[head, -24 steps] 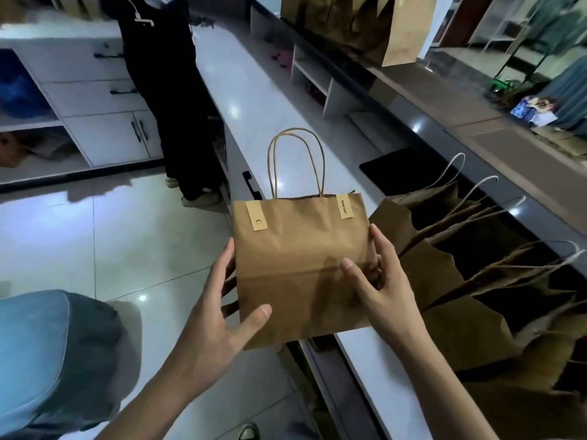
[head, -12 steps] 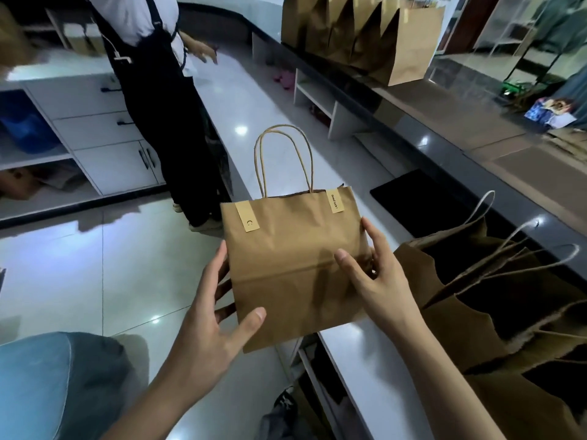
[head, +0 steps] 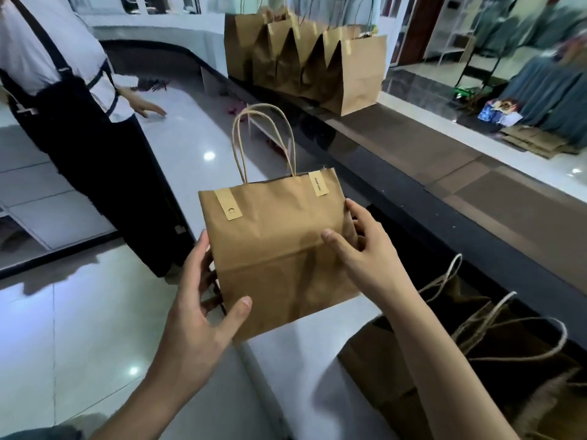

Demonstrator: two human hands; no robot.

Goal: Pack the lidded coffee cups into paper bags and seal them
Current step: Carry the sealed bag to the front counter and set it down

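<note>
Held up between both hands, above the near edge of the long white table: one brown kraft paper bag with twisted paper handles. Top folded shut, fixed by two pale tan sticker strips, one near each upper corner; handles upright. Bag clear of the table surface, tilted slightly, bottom corner lower on the left.

Left hand: gripping the bag's lower left edge, thumb across the front face, fingers wrapped behind. Right hand: gripping the right side at mid height, thumb on the front, fingers curled round the side fold.

At lower right, on the table: cluster of open brown paper bags with handles, contents not discernible. On the raised dark ledge beyond: row of standing brown paper bags, close together. No coffee cups distinguishable inside any bag.

At upper left: second person in white shirt and dark apron, standing beside the table, one hand reaching over its surface.
</note>
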